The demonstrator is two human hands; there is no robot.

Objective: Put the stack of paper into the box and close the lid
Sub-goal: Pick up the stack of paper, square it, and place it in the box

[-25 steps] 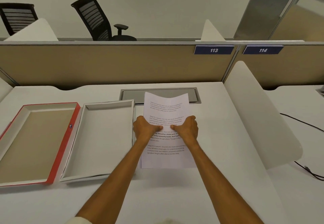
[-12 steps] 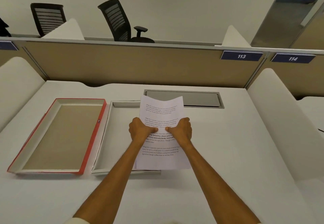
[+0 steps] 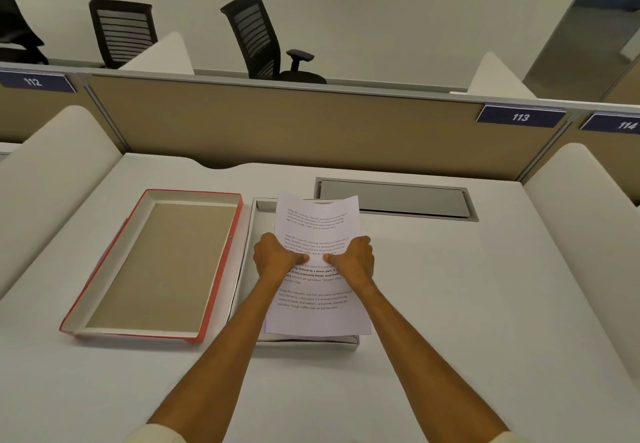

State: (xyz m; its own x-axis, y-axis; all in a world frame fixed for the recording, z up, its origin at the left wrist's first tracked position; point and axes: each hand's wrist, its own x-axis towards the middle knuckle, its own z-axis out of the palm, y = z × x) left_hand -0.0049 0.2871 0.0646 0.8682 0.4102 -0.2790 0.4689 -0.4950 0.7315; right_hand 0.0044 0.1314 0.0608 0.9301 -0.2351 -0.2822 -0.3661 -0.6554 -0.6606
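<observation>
A stack of printed white paper (image 3: pixel 317 220) hangs over the open white box (image 3: pixel 246 262) in the middle of the desk, covering most of it. My left hand (image 3: pixel 275 257) grips the stack's left edge and my right hand (image 3: pixel 355 259) grips its right edge, thumbs on top. The sheets sag slightly at the far end. Only the box's left wall, far left corner and near rim show. The red-edged lid (image 3: pixel 152 266) lies upside down beside the box on its left, its tan inside facing up.
A grey cable hatch (image 3: pixel 394 198) is set in the desk behind the box. White side dividers (image 3: pixel 585 234) and a tan back partition (image 3: pixel 294 127) enclose the desk. Black office chairs (image 3: pixel 258 37) stand beyond the partition.
Both hands have carried the paper leftward from the bare desk to above the white box. The view has swung left as well.
</observation>
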